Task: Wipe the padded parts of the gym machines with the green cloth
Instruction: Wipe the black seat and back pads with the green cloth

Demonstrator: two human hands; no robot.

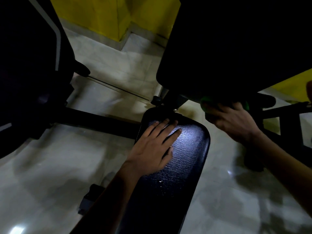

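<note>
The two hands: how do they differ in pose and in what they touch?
The left hand lies flat with straight fingers on the black seat pad; the right hand curls around the green cloth. The left holds nothing; the right presses the cloth against the dark back pad's lower edge. Both are bare.

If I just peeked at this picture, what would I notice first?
Probably the left hand lying flat, fingers straight, on the shiny black seat pad in the middle, where light glints off its bumpy surface. Next, the right hand at the right, pressing a bright green cloth against the lower edge of the big dark back pad. Behind them, a yellow wall glows at the top.
</note>
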